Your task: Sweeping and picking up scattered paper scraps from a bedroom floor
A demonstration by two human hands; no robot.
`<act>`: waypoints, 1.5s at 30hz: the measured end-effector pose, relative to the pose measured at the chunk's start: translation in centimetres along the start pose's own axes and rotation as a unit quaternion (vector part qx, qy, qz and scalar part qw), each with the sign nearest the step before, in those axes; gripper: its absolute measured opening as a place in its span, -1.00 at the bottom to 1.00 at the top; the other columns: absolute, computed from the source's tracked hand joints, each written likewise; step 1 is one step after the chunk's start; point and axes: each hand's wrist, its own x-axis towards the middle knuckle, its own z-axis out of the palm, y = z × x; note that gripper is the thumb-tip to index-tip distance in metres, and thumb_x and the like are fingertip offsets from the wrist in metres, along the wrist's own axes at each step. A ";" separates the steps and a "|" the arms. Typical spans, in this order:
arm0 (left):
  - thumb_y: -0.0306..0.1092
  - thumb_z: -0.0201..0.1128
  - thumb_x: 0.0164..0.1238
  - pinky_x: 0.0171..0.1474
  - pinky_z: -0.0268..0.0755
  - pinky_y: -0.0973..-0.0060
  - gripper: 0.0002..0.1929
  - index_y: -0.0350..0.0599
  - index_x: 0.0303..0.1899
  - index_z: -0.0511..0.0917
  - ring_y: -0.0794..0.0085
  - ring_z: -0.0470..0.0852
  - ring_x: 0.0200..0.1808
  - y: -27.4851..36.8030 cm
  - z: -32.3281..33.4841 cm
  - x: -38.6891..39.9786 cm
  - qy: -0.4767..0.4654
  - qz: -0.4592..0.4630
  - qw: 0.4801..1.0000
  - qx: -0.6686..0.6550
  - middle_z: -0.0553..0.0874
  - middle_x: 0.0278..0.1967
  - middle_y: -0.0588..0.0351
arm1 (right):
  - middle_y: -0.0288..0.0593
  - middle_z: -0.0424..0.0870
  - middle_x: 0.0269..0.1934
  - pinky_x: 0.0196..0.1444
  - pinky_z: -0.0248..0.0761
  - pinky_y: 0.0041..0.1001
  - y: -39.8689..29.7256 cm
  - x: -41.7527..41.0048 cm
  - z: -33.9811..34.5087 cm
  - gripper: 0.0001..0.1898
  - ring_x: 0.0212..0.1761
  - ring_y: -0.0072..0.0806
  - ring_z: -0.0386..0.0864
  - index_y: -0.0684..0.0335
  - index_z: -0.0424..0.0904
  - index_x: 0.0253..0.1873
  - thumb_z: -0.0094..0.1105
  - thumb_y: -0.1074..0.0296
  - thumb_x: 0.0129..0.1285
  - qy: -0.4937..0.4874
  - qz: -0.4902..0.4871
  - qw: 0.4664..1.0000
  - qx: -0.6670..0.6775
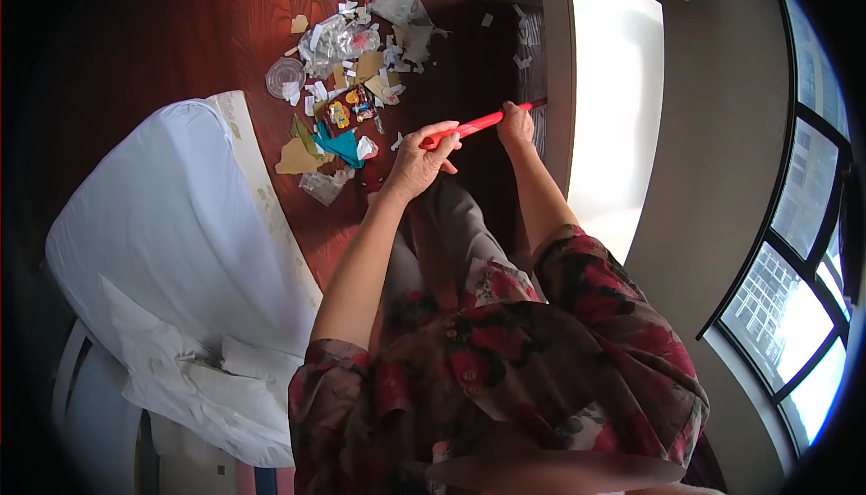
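Observation:
Both my hands are on a long red pole handle (482, 123), held slantwise in front of my legs. My left hand (421, 162) is wrapped around its near end, with the lower fingers partly loose. Further along the shaft, my right hand (517, 127) grips it beside the white cabinet (612, 89). Past that hand the pole reaches the cabinet's side edge, and its far end is hidden. Scraps of paper, clear plastic film (331, 38), a brown printed wrapper (352, 109) and a teal cloth-like piece (342, 148) lie on the reddish wooden floor (203, 21) ahead.
A bed with a white sheet (169, 184) and rumpled white pillows (223, 380) stands on the left. A round clear plastic lid (285, 78) lies among the litter. White scraps (521, 62) lie close to the cabinet. Black-framed windows (778, 312) line the right wall.

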 end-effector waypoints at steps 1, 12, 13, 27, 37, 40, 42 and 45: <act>-0.21 0.25 0.42 -0.45 0.60 0.58 -0.66 -0.19 0.11 0.56 0.49 0.69 -0.50 -0.1 0.0 -0.1 0.010 -0.001 1.000 -0.017 0.72 -0.28 -0.04 | 0.05 0.69 -0.27 -0.12 0.52 -0.11 -0.2 0.5 -0.2 -0.82 -0.15 0.03 0.65 0.10 0.63 -0.10 0.17 0.31 0.21 0.004 -0.007 1.000 -0.011; -0.32 0.12 0.50 -0.29 0.58 0.57 -0.68 -0.24 0.17 0.52 0.46 0.72 -0.41 3.7 -8.0 -13.6 0.125 0.074 0.987 0.070 0.74 -0.22 -0.07 | 0.14 0.62 -0.40 -0.35 0.56 -0.15 -11.9 -7.6 2.0 -0.86 -0.41 -0.01 0.66 0.16 0.55 -0.29 0.19 0.25 0.17 0.031 -0.202 0.979 0.021; -0.29 0.07 0.53 -0.23 0.55 0.55 -0.66 -0.27 0.19 0.50 0.44 0.72 -0.41 4.7 -8.7 -15.9 0.141 0.055 0.985 0.086 0.75 -0.22 -0.10 | 0.11 0.62 -0.42 -0.37 0.56 -0.18 -13.5 -9.2 1.9 -0.85 -0.41 -0.03 0.66 0.18 0.54 -0.29 0.22 0.25 0.14 0.010 -0.222 0.975 0.030; -0.09 0.09 0.40 -0.46 0.58 0.42 -0.53 -0.39 0.02 0.57 0.22 0.70 -0.58 18.2 -6.9 -34.3 0.269 0.160 0.898 0.308 0.72 -0.45 -0.17 | -0.04 0.67 -0.47 -0.35 0.55 -0.25 -23.6 -23.1 -14.3 -0.69 -0.38 -0.14 0.70 0.19 0.59 -0.20 0.37 0.12 0.07 -0.137 -0.436 0.888 0.041; -0.39 0.18 0.43 -0.36 0.58 0.55 -0.73 -0.36 0.04 0.58 0.42 0.72 -0.46 13.5 -1.4 -23.2 0.081 0.078 0.968 0.225 0.73 -0.39 -0.09 | -0.08 0.71 -0.41 -0.24 0.56 -0.24 -10.6 -19.1 -8.0 -0.70 -0.29 -0.16 0.71 0.14 0.65 -0.28 0.18 0.00 0.23 -0.198 -0.305 0.931 -0.031; -0.34 0.21 0.42 -0.37 0.57 0.57 -0.70 -0.33 0.05 0.58 0.43 0.72 -0.47 15.0 -3.5 -23.1 0.093 0.073 0.963 0.242 0.73 -0.41 -0.08 | -0.06 0.72 -0.37 -0.22 0.56 -0.24 -13.2 -18.8 -7.6 -0.74 -0.27 -0.15 0.71 0.15 0.65 -0.27 0.18 0.07 0.23 -0.183 -0.315 0.931 -0.004; -0.39 0.22 0.39 -0.40 0.59 0.56 -0.74 -0.32 0.02 0.60 0.45 0.71 -0.46 17.2 -4.2 -23.6 0.130 0.079 0.955 0.256 0.73 -0.36 -0.05 | -0.04 0.73 -0.35 -0.22 0.56 -0.23 -16.5 -18.3 -8.3 -0.80 -0.26 -0.13 0.72 0.17 0.65 -0.27 0.18 0.17 0.20 -0.182 -0.327 0.927 0.013; -0.44 0.25 0.35 -0.40 0.62 0.55 -0.75 -0.30 0.00 0.61 0.47 0.72 -0.44 20.9 -4.7 -23.8 0.172 0.089 0.938 0.287 0.74 -0.33 -0.01 | 0.01 0.70 -0.41 -0.23 0.56 -0.18 -21.2 -16.7 -9.7 -0.84 -0.29 -0.09 0.71 0.20 0.63 -0.27 0.17 0.25 0.19 -0.126 -0.368 0.920 0.054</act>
